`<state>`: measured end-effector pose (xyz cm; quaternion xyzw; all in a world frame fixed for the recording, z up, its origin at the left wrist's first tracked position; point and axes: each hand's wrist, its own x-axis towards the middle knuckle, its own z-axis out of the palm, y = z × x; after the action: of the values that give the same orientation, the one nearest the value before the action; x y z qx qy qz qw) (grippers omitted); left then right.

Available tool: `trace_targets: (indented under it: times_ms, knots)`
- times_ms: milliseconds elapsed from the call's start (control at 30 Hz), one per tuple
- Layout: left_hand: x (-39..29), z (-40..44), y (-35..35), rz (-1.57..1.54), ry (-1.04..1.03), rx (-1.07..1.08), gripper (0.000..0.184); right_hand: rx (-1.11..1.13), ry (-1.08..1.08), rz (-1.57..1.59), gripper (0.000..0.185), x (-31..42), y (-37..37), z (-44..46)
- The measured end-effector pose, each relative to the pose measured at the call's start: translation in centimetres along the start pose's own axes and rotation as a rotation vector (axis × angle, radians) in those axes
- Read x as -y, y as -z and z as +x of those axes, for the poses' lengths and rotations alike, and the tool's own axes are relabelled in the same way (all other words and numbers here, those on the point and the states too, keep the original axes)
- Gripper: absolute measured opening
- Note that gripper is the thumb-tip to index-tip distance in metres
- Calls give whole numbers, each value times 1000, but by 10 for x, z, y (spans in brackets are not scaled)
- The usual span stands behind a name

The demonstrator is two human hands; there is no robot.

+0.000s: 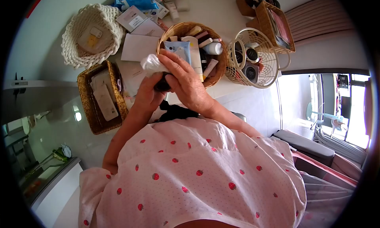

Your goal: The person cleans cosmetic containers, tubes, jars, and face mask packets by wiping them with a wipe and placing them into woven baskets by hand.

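In front of my chest, both hands meet over the near edge of the cluttered table. My left hand (pixel 147 92) is closed around a small dark container (pixel 162 84), whose exact kind I cannot make out. My right hand (pixel 190 85) presses a bunched white cloth (pixel 152 63) against it, fingers held together and pointing up and to the left. The cloth sticks out above the fingers. Just beyond my right hand stands a round wicker basket (pixel 222 65) with tubes, bottles and a blue-white packet (pixel 179 50).
To the left are a white knitted basket (pixel 70 50) and a brown woven tray (pixel 85 97) with pale packets. Boxes (pixel 138 46) and blue packs (pixel 139 1) lie at the back. At right stand a cream wire basket (pixel 273 67) with jars and a wicker holder (pixel 287 36).
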<state>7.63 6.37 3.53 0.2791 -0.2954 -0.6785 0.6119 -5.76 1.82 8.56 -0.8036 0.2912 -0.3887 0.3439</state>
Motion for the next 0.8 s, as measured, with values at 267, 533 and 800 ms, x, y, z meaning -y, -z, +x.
trace_targets:
  times_ms: [267,533,800]
  knots:
    - [-1,4,11,-183,193,-1,47,38,-21,11,28,0,24,2]
    - [-16,9,10,-41,196,122,39,151,-289,-18,23,10,34,24]
    - [-13,13,10,-171,177,81,38,-282,-472,23,17,-29,32,25]
